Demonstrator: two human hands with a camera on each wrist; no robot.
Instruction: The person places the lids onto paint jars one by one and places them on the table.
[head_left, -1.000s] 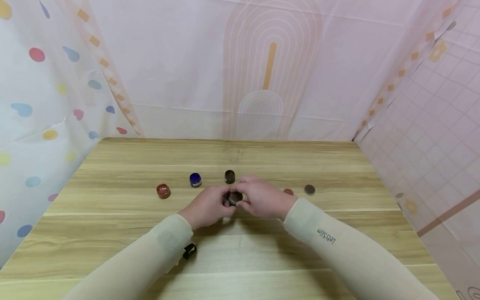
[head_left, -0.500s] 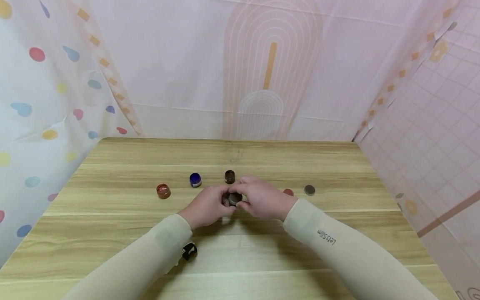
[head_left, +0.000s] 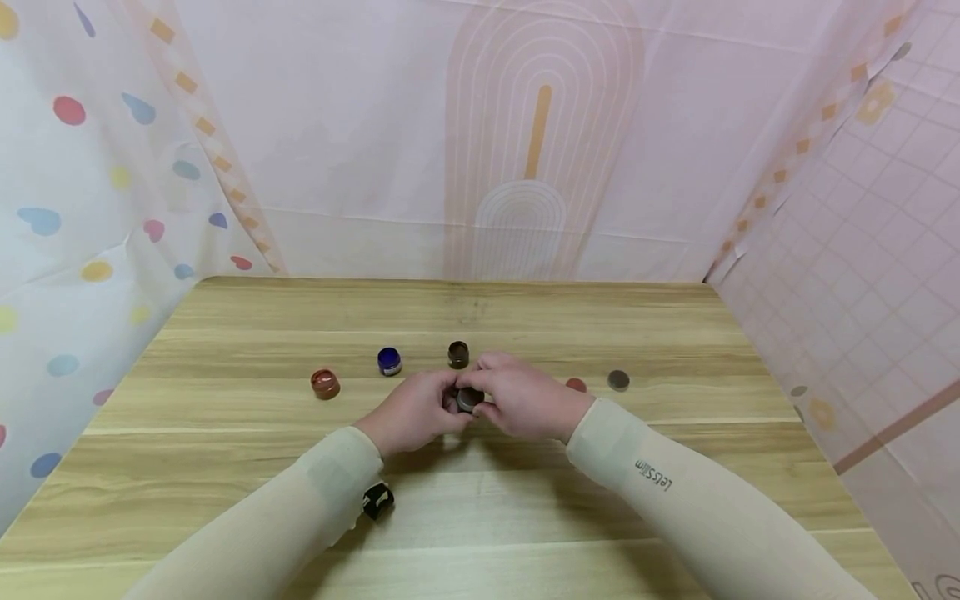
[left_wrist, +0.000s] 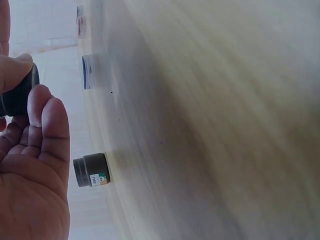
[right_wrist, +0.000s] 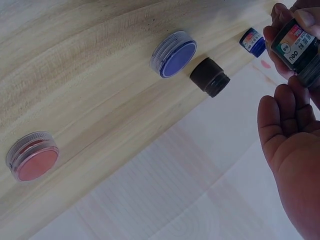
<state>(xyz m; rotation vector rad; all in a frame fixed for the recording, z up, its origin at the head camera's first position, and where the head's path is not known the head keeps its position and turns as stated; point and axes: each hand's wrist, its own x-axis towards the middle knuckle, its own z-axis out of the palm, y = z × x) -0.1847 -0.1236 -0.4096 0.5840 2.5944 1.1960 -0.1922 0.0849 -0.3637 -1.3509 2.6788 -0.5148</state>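
Near the middle of the table in the head view, both hands hold one small dark jar (head_left: 470, 400) between them, its round lid facing up. The left hand (head_left: 411, 417) grips its body from the left. From the right, the right hand (head_left: 528, 398) pinches round the lid's edge with thumb and fingers. The right wrist view shows a coloured label on the held jar (right_wrist: 292, 44) and a clear rim beside the right fingertips. In the left wrist view the jar (left_wrist: 20, 94) is partly covered by fingers.
Uncapped jars stand behind the hands: red (head_left: 326, 384), blue (head_left: 389, 361), dark (head_left: 458, 355). At the right lie a red lid (head_left: 576, 385) and a dark lid (head_left: 618, 381). A blue lid (right_wrist: 177, 57) shows in the right wrist view. Beside the left sleeve is a black jar (head_left: 378, 501).
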